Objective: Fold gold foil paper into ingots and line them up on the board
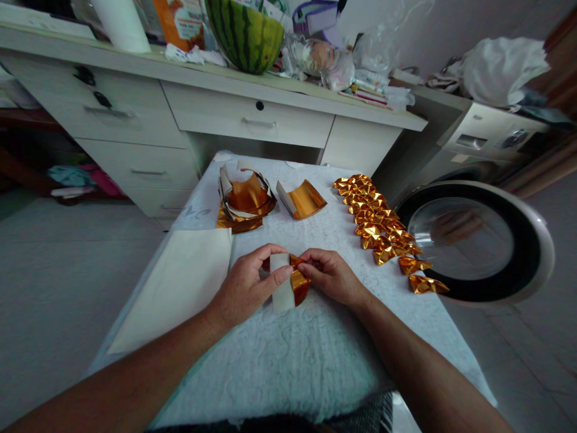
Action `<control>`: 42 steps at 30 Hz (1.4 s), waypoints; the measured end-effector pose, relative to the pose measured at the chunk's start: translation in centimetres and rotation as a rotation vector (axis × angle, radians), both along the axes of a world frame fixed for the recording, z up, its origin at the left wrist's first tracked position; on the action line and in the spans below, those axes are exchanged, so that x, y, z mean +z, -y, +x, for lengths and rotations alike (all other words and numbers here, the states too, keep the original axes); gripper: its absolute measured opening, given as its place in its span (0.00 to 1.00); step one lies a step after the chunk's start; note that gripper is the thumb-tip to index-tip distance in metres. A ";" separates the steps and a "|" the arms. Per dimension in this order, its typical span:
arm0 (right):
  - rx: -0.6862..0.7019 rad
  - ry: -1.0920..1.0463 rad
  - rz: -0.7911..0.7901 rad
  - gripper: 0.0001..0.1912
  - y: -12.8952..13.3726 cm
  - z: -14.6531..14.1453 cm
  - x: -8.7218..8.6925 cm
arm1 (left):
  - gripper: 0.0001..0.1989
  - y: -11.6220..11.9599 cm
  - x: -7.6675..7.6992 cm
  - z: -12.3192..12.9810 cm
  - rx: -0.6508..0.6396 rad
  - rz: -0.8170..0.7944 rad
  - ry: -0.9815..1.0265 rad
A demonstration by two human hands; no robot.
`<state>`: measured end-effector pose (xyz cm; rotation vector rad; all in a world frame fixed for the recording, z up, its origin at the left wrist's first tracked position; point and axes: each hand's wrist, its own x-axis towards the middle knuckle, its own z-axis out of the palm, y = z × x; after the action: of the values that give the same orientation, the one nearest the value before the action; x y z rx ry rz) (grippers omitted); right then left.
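Between my two hands is a sheet of gold foil paper [300, 287] with a pale white backing strip, partly folded. My left hand [252, 282] pinches its white part between thumb and fingers. At the gold edge, the fingers of my right hand [331, 273] are closed on the same sheet. Beyond my hands lie a curled stack of gold foil paper [246, 195] and a separate curved gold sheet [307, 198]. Rows of folded gold foil pieces [372, 219] run along the right side of the cloth-covered table [270, 367].
A cream paper sheet [180, 282] lies at the table's left. Behind stands a white drawer cabinet [252, 120] with half a watermelon [246, 36] and plastic bags on top. An open washing machine door [473, 240] is close to the table's right edge.
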<state>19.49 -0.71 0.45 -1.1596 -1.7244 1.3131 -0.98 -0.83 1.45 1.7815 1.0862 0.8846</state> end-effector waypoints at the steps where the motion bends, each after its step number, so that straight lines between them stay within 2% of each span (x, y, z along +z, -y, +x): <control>1: 0.018 0.006 -0.011 0.11 0.1 0.0 0.0 | 0.12 0.0 0.2 -0.1 -0.009 0.006 -0.018; 10: 0.089 0.031 -0.015 0.13 0.3 0.3 -0.2 | 0.09 -0.1 -0.1 0.0 0.070 0.035 -0.009; 14: 0.119 0.048 -0.027 0.14 0.3 0.2 -0.1 | 0.07 -0.1 -0.2 0.1 0.042 0.027 -0.074; 18: 0.101 -0.016 -0.057 0.16 0.3 0.3 0.2 | 0.07 -0.3 -0.4 0.1 0.066 -0.010 -0.073; 29: 0.048 -0.189 -0.180 0.18 0.0 1.3 0.2 | 0.08 -0.8 -0.3 -0.2 0.232 -0.126 0.159; 37: 0.030 -0.239 -0.257 0.16 0.2 1.0 1.0 | 0.08 -0.8 0.0 -0.2 0.280 -0.117 0.167; 42: 0.018 -0.258 -0.242 0.19 0.1 1.0 0.6 | 0.09 -0.8 0.0 0.0 0.261 -0.130 0.175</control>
<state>20.46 -0.81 1.02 -1.0520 -1.4228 1.6401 -1.02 -0.05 1.49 1.4476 1.2488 1.0792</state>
